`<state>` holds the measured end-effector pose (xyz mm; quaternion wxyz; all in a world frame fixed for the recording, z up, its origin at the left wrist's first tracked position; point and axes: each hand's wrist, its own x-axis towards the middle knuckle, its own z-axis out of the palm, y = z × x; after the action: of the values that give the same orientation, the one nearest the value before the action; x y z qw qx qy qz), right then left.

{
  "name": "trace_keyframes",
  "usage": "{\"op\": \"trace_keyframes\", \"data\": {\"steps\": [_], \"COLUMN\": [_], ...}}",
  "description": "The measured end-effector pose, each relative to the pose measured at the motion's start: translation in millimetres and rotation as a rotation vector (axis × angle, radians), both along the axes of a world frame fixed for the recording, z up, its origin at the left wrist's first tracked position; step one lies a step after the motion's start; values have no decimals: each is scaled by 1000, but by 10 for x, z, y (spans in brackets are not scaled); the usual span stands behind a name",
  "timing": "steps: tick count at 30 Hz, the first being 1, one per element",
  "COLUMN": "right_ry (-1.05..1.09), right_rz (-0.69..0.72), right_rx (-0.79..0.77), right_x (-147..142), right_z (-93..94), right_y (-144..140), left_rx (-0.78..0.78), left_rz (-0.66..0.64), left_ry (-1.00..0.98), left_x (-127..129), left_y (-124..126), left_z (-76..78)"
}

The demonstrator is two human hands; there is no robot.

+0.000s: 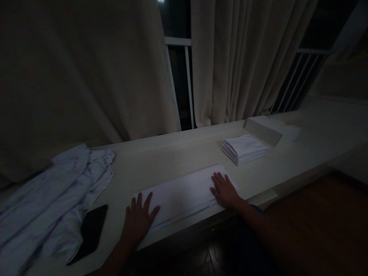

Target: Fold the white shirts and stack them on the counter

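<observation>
A white cloth [184,193], folded into a long flat strip, lies along the front edge of the ledge. On its left end rests my left hand [139,218], palm down with the fingers spread. My right hand [224,189] presses flat on the right end, fingers stretched out. Neither hand grasps anything. Beyond my right hand sits a stack of folded white cloths [244,147]. To the left, a crumpled heap of white cloth [57,195] partly covers a dark phone-like slab [93,230].
The pale ledge [161,157] runs from left to far right. An open white box or folder [264,130] stands behind the stack. Beige curtains [230,57] hang along the back, with white railings [178,41] between them. Wooden floor [322,222] shows at the lower right.
</observation>
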<state>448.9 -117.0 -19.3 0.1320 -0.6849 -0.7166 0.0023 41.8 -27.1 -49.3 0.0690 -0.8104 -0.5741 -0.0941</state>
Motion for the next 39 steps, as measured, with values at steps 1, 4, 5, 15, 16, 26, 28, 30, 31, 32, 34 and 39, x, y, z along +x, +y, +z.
{"op": "trace_keyframes", "data": {"steps": [1, 4, 5, 15, 16, 26, 28, 30, 31, 32, 34, 39], "right_ry": [12, 76, 100, 198, 205, 52, 47, 55, 55, 48, 25, 8], "right_rz": [18, 145, 191, 313, 292, -109, -207, -276, -295, -306, -313, -320], "right_rx": [21, 59, 50, -104, -118, -94, -77, -61, -52, -38, -16, -22], "right_x": [-133, -771, -1039, -2285, -2165, -80, 190, 321, 344, 347, 324, 301], "right_z": [50, 199, 238, 64, 13, -149, -176, -215, -235, -252, -273, -258], "right_y": [45, 242, 325, 942, 957, 672, 593, 546, 534, 528, 527, 533], "left_rx": [-1, 5, 9, 17, 19, -31, -31, -32, -36, -45, -64, 10], "left_rz": [-2, 2, 8, -20, -14, -4, 2, 13, 17, 22, 29, -32], "left_ry": [-6, -17, -17, 12, 6, -11, 6, 33, 51, 74, 123, 130], "left_x": [3, 7, 5, -55, -45, -32, -35, -30, -23, -11, 30, 164], "left_y": [-6, -3, 3, 17, 11, 35, 39, 46, 55, 68, 118, 337], "left_z": [2, -3, -8, -56, -49, -44, -50, -36, -17, 12, 92, 192]}}
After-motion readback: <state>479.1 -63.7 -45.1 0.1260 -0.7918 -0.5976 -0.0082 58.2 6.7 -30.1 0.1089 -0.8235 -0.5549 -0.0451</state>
